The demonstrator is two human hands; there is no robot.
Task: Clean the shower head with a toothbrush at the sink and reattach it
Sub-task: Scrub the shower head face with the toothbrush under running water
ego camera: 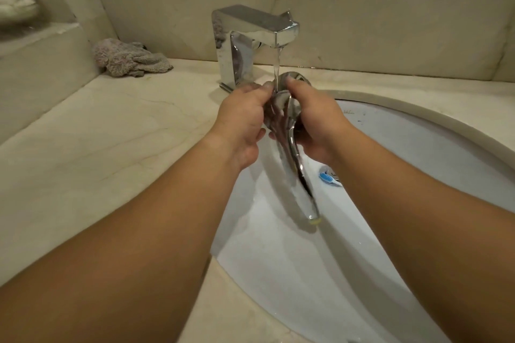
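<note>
Shower heads: one, a chrome hand shower head [292, 153], held over the sink under the running water, its round head end up by the spout and its handle pointing down toward the viewer.
Toothbrushes: one, a blue toothbrush [326, 177], only its end visible, lying in the bottom of the basin at the drain, just right of the shower head's handle.
Sinks: one, a white oval sink [418, 153], set beneath the tabletop.
Faucets: one, a square chrome faucet [245, 36], standing behind the basin; a thin stream of water [277, 66] falls from its spout onto the head end of the shower head.
Cloths: one, a crumpled grey-pink cloth [131, 59], lying on the tabletop in the left rear corner, well apart from the sink.
Tabletop: one, a cream stone tabletop [97, 133], surrounding the basin.
Hands: two, both bare and both on the shower head.
Left hand [245, 117]: fingers curled around the left side of the head end, fingertips in the water stream; it grips the shower head.
Right hand [315, 117]: fingers wrapped around the right side at the neck, thumb resting on the upper rim; it grips the shower head.
</note>
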